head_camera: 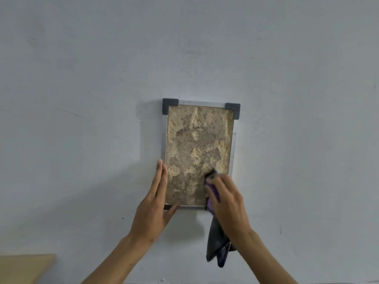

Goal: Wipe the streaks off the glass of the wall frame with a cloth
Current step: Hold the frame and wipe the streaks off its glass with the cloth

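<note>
A tall metal-edged wall frame (205, 104) with dark corner caps hangs on a pale wall. Its glass (196, 148) shows blotchy tan and brown patches. My left hand (155, 203) lies flat against the frame's lower left edge, with the thumb under the bottom left corner. At the lower right of the glass, my right hand (225, 199) presses a dark grey and purple cloth (217, 247) against the pane. Most of the cloth dangles below the frame. The frame's bottom right corner is hidden behind this hand.
The pale grey wall (82, 99) fills the view and carries small scuffs and marks. A light wooden surface corner (24, 267) shows at the bottom left.
</note>
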`<action>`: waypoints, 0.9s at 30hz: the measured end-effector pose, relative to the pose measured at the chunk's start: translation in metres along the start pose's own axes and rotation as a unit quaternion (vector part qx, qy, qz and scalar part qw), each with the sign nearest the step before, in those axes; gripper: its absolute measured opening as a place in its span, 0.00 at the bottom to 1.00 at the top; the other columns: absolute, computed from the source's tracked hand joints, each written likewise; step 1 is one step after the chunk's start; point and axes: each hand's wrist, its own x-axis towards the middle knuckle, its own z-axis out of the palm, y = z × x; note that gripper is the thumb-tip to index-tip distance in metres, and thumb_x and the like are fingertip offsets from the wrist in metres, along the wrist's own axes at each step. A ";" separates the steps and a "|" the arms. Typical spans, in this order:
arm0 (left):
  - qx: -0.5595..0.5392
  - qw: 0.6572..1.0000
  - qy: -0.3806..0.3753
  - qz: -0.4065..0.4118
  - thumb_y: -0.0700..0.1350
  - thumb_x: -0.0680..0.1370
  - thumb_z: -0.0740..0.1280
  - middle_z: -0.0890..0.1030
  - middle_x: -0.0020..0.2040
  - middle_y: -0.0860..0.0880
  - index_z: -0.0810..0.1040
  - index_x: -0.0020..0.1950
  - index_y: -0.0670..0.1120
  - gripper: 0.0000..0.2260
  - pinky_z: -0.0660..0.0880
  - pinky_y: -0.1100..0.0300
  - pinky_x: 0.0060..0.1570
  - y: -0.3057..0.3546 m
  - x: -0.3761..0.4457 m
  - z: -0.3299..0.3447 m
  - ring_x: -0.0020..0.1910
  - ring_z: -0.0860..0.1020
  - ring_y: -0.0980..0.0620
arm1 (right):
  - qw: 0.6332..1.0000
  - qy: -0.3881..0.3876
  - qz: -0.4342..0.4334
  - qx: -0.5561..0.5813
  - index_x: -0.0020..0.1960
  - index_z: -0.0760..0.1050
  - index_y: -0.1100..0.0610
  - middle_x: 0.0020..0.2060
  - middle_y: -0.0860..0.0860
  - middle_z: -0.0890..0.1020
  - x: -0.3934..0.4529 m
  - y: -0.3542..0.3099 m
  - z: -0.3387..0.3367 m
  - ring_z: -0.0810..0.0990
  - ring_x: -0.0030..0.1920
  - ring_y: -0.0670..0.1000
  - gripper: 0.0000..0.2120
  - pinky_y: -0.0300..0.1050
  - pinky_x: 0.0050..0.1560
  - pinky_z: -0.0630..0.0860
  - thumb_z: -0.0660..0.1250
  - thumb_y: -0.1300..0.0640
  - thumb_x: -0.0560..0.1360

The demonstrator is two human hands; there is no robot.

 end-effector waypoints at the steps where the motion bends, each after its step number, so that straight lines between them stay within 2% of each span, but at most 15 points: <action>1: 0.002 1.000 0.005 0.000 0.50 0.73 0.77 0.41 0.84 0.52 0.43 0.84 0.46 0.51 0.71 0.74 0.29 0.000 0.000 0.000 0.37 0.76 0.61 | 0.998 -0.047 -0.037 -0.011 0.53 0.80 0.62 0.51 0.51 0.79 -0.014 -0.001 0.006 0.79 0.47 0.51 0.05 0.44 0.47 0.80 0.66 0.67 0.81; 3: 0.004 1.000 0.014 -0.003 0.49 0.73 0.78 0.41 0.84 0.52 0.43 0.84 0.46 0.52 0.77 0.69 0.31 -0.001 0.000 0.000 0.37 0.79 0.59 | 0.986 -0.148 -0.078 -0.024 0.56 0.80 0.58 0.53 0.49 0.78 -0.041 0.001 0.011 0.79 0.51 0.50 0.09 0.46 0.50 0.80 0.61 0.63 0.82; 4: 0.004 1.000 0.018 -0.001 0.49 0.73 0.78 0.42 0.84 0.52 0.43 0.84 0.47 0.52 0.79 0.67 0.32 -0.001 -0.002 0.001 0.39 0.82 0.57 | 0.983 -0.169 -0.075 -0.020 0.57 0.79 0.57 0.54 0.48 0.77 -0.048 0.004 0.011 0.79 0.53 0.50 0.08 0.46 0.50 0.80 0.62 0.63 0.81; 6: 0.001 1.000 0.026 0.008 0.49 0.74 0.76 0.44 0.84 0.53 0.46 0.84 0.47 0.49 0.81 0.66 0.36 -0.005 -0.006 0.000 0.46 0.85 0.54 | 0.991 -0.131 -0.014 0.006 0.56 0.79 0.57 0.55 0.48 0.76 -0.046 0.007 0.005 0.79 0.52 0.50 0.10 0.43 0.50 0.80 0.69 0.66 0.77; 8: -0.002 0.999 0.033 0.016 0.49 0.75 0.76 0.47 0.84 0.53 0.49 0.84 0.48 0.47 0.82 0.67 0.43 -0.009 -0.011 0.000 0.53 0.85 0.54 | 0.993 -0.022 0.104 0.054 0.54 0.79 0.60 0.54 0.50 0.76 -0.034 0.008 -0.004 0.78 0.49 0.47 0.11 0.35 0.50 0.77 0.73 0.70 0.75; 10: -0.005 0.999 0.038 0.021 0.49 0.74 0.76 0.49 0.84 0.54 0.51 0.84 0.48 0.45 0.80 0.68 0.50 -0.012 -0.013 0.001 0.59 0.82 0.54 | 0.986 0.067 0.153 0.030 0.53 0.79 0.61 0.52 0.51 0.76 -0.024 0.004 -0.003 0.78 0.47 0.49 0.07 0.39 0.47 0.78 0.72 0.68 0.77; 12: -0.006 0.999 0.040 0.024 0.49 0.74 0.76 0.51 0.84 0.55 0.53 0.83 0.48 0.45 0.77 0.69 0.55 -0.013 -0.013 0.002 0.66 0.76 0.57 | 0.984 0.097 0.152 0.012 0.51 0.78 0.62 0.51 0.52 0.77 -0.023 -0.005 0.013 0.78 0.46 0.51 0.06 0.44 0.45 0.79 0.72 0.68 0.77; 14: -0.005 0.999 0.041 0.028 0.48 0.73 0.77 0.52 0.84 0.55 0.54 0.83 0.48 0.45 0.73 0.70 0.59 -0.014 -0.012 0.002 0.69 0.71 0.59 | 0.983 0.098 0.152 0.028 0.51 0.77 0.61 0.51 0.51 0.77 -0.026 -0.022 0.032 0.77 0.47 0.49 0.07 0.43 0.45 0.80 0.73 0.67 0.76; 16: -0.009 0.999 0.038 0.031 0.46 0.73 0.78 0.54 0.84 0.54 0.56 0.83 0.47 0.44 0.68 0.72 0.65 -0.016 -0.013 0.000 0.71 0.68 0.60 | 0.990 0.065 0.111 0.052 0.51 0.77 0.60 0.50 0.51 0.78 -0.026 -0.044 0.045 0.77 0.47 0.47 0.09 0.39 0.48 0.79 0.75 0.67 0.75; 18: -0.009 0.999 0.034 0.042 0.45 0.73 0.78 0.57 0.83 0.55 0.60 0.82 0.47 0.41 0.66 0.73 0.67 -0.020 -0.014 -0.003 0.73 0.68 0.60 | 0.998 0.026 0.036 0.050 0.51 0.75 0.60 0.49 0.52 0.78 -0.024 -0.058 0.050 0.78 0.45 0.49 0.12 0.39 0.46 0.79 0.75 0.69 0.72; 20: 0.005 0.998 0.040 0.052 0.46 0.72 0.78 0.61 0.81 0.56 0.64 0.80 0.48 0.39 0.69 0.72 0.65 -0.024 -0.015 -0.008 0.70 0.71 0.62 | 0.999 -0.015 -0.008 0.039 0.51 0.73 0.59 0.50 0.51 0.76 -0.024 -0.056 0.047 0.79 0.44 0.52 0.13 0.42 0.44 0.81 0.74 0.69 0.72; 23: 0.029 0.995 0.073 0.059 0.46 0.70 0.79 0.72 0.76 0.53 0.71 0.77 0.47 0.36 0.78 0.64 0.59 -0.029 -0.016 -0.011 0.63 0.77 0.62 | 0.998 -0.019 0.054 0.030 0.53 0.76 0.59 0.51 0.51 0.77 -0.041 -0.031 0.037 0.79 0.45 0.50 0.11 0.41 0.45 0.82 0.74 0.66 0.74; 25: 0.039 0.993 0.097 0.059 0.44 0.69 0.80 0.83 0.64 0.50 0.74 0.74 0.45 0.34 0.83 0.59 0.52 -0.032 -0.017 -0.008 0.56 0.84 0.56 | 0.991 0.025 0.127 0.027 0.51 0.75 0.58 0.49 0.51 0.76 -0.053 -0.022 0.035 0.77 0.44 0.52 0.10 0.44 0.43 0.78 0.74 0.67 0.76; 27: 0.028 0.993 0.105 0.048 0.43 0.69 0.81 0.85 0.53 0.52 0.76 0.73 0.45 0.32 0.84 0.60 0.47 -0.031 -0.018 -0.005 0.47 0.85 0.56 | 0.986 0.057 0.155 0.021 0.50 0.75 0.59 0.47 0.51 0.75 -0.055 -0.030 0.044 0.75 0.43 0.52 0.09 0.45 0.43 0.76 0.73 0.68 0.76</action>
